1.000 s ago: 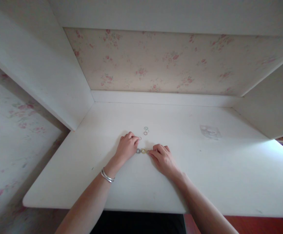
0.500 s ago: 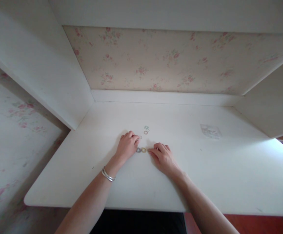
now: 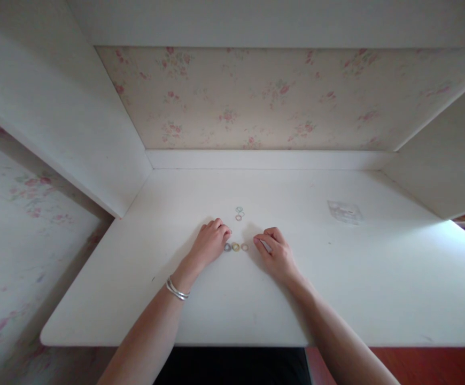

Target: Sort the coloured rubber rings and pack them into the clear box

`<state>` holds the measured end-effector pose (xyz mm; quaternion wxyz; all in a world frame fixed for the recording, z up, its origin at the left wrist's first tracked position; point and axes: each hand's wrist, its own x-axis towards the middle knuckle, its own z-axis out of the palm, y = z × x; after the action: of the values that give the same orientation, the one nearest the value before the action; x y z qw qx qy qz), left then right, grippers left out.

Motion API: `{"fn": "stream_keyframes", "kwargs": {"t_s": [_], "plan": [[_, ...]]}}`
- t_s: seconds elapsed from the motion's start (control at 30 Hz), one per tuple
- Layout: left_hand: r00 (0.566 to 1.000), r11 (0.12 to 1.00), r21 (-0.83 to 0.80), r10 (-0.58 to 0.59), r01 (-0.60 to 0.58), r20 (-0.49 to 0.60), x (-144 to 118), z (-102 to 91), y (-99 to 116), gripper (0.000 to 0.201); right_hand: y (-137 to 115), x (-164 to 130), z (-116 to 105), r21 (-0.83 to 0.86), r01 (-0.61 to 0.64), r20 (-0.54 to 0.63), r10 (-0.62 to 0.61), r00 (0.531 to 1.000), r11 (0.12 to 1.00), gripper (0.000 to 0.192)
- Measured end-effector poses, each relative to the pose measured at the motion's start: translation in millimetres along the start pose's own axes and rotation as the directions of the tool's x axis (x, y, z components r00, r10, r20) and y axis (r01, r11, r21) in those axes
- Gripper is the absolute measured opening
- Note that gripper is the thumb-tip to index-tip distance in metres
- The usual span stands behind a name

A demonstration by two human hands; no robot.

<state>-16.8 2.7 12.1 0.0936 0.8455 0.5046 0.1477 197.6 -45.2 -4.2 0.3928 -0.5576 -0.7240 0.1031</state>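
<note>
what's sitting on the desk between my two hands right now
In the head view, a short row of three small rings lies on the white desk between the left hand and the right hand.

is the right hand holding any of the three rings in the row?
No. The right hand rests on the table just right of the row of three rings, with a gap between them.

Soft, dim daylight — brightest at the right edge

Glare whitens the counter (image 3: 436,256) far right of the fingers (image 3: 266,243); faint shadows lie just left of them — wide-angle bending at the corners, tiny rings unsharp.
</note>
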Motion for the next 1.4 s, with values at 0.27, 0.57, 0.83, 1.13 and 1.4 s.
{"fn": "stream_keyframes", "kwargs": {"t_s": [0.27, 0.57, 0.83, 1.13, 1.4], "plan": [[0.999, 0.999, -0.014, 0.036, -0.037, -0.037, -1, -5.3, 5, 0.016, 0, 0, 0, 0.016, -0.010, -0.005, 0.010, 1.000, 1.000, 0.024], [0.980, 0.977, -0.079, 0.199, -0.200, -0.024, -8, -11.8, 37, 0.016, -1, 1, -1, 0.032, -0.012, -0.012, 0.013, 1.000, 0.999, 0.023], [0.970, 0.970, -0.031, 0.243, -0.243, 0.022, -9, -9.3, 44, 0.020, -2, 1, -1, 0.041, -0.009, 0.002, 0.009, 1.000, 0.999, 0.024], [0.989, 0.991, -0.118, 0.043, -0.060, -0.141, -5, -19.5, 29, 0.019, 1, 2, 0, 0.041, -0.057, 0.001, 0.057, 0.998, 0.998, 0.025], [0.963, 0.982, -0.190, -0.054, 0.003, -0.266, -1, -11.2, 11, 0.015, -4, 3, 0, 0.054, 0.008, 0.095, -0.013, 0.995, 0.998, 0.019]]}}
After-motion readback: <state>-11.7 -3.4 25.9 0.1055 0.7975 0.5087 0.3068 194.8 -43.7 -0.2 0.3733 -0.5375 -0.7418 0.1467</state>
